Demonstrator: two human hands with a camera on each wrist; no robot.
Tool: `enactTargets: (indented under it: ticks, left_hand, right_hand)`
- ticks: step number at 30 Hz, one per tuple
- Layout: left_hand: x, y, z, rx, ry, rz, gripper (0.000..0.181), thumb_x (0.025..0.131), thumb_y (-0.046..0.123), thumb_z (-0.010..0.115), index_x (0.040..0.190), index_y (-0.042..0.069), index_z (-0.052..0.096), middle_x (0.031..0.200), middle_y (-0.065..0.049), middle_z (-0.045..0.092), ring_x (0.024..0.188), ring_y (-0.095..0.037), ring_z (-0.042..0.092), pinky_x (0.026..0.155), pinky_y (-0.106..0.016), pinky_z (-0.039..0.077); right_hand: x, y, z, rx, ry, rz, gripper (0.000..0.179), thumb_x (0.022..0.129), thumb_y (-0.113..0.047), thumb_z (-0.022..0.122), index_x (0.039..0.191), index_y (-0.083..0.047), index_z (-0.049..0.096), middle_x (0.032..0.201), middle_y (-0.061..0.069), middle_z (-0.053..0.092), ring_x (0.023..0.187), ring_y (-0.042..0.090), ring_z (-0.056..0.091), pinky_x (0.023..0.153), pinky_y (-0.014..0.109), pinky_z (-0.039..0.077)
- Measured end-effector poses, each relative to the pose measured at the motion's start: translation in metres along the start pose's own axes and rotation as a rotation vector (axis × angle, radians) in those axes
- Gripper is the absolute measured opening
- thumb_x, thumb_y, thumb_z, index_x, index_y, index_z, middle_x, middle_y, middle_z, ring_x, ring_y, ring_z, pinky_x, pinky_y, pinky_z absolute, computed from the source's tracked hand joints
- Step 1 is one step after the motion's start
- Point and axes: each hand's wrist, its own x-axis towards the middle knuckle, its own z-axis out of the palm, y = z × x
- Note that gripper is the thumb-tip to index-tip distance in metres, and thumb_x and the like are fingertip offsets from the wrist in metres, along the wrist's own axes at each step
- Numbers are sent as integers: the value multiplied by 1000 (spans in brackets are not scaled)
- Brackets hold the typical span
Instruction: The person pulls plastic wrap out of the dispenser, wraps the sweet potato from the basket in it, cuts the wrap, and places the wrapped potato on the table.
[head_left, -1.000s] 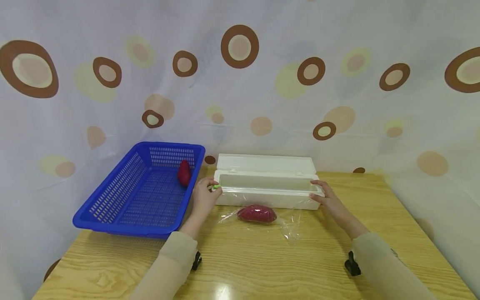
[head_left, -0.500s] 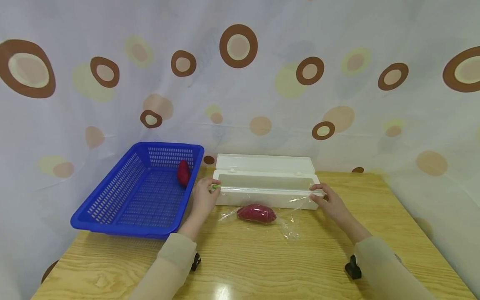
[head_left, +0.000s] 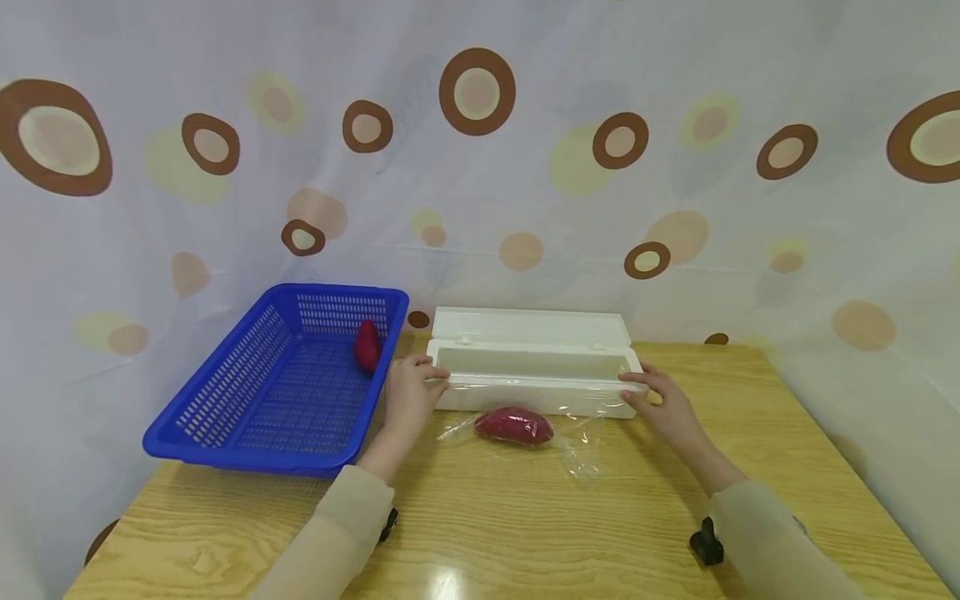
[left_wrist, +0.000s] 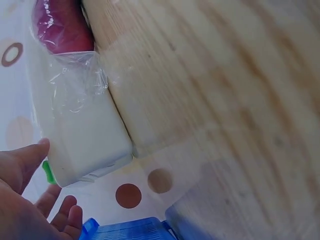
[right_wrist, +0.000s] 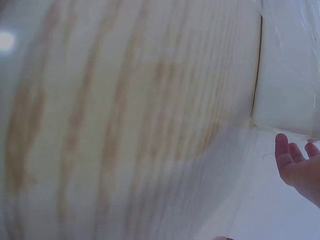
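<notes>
A long white plastic wrap dispenser [head_left: 525,398] stands on the table with its lid [head_left: 532,327] raised at the back. Clear plastic wrap [head_left: 577,450] hangs over its front edge and covers a dark red sweet potato [head_left: 513,426] lying in front. My left hand [head_left: 408,396] holds the dispenser's left front corner, thumb and index finger about the small green slider [left_wrist: 48,171]. At the opposite end, my right hand [head_left: 663,408] grips the right front corner, index finger on the top edge and thumb at the front face. In the head view the left fingers hide the slider.
Left of the dispenser stands a blue plastic basket [head_left: 247,460] with a second red sweet potato [head_left: 367,346] inside. A patterned curtain [head_left: 555,200] hangs behind the wooden table [head_left: 540,533].
My left fingers have shifted slightly right along the front edge, covering the green slider that showed before. The right hand has eased a little outward and its grip settled. Sweet potatoes and basket are unmoved.
</notes>
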Motion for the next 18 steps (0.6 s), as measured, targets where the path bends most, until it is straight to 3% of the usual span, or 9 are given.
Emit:
enactTargets:
  ticks: [6, 9, 13, 18]
  left_hand:
    - [1, 3, -1, -9, 21, -10, 6, 71, 14, 82, 75, 12, 77, 101, -12, 69, 97, -31, 56, 86, -41, 42]
    - [1, 5, -3, -6, 34, 1, 5, 72, 13, 82, 74, 12, 77, 100, -11, 69, 98, -31, 56, 86, -40, 42]
    - [0, 8, -5, 12, 49, 25, 6, 72, 11, 81, 74, 11, 76, 96, -10, 68, 95, -30, 56, 84, -40, 43]
    - [-1, 12, -7, 20, 11, 19, 5, 73, 9, 80, 76, 10, 75, 88, -7, 66, 88, -26, 55, 79, -38, 44]
  right_hand:
    - [-2, -1, 1, -2, 91, -28, 30, 91, -21, 63, 108, 3, 66, 144, 24, 36, 129, 48, 33, 86, 57, 47]
    - [-2, -3, 1, -27, 123, -50, 25, 90, -20, 64, 101, 2, 68, 139, 22, 42, 126, 43, 39, 82, 39, 51]
    - [-4, -4, -1, -62, 156, -85, 22, 90, -21, 65, 98, -1, 70, 124, 18, 51, 110, 31, 47, 71, 15, 42]
    - [-9, -4, -2, -116, 189, -112, 19, 90, -22, 65, 97, -6, 70, 100, 9, 60, 83, 14, 46, 64, 18, 37]
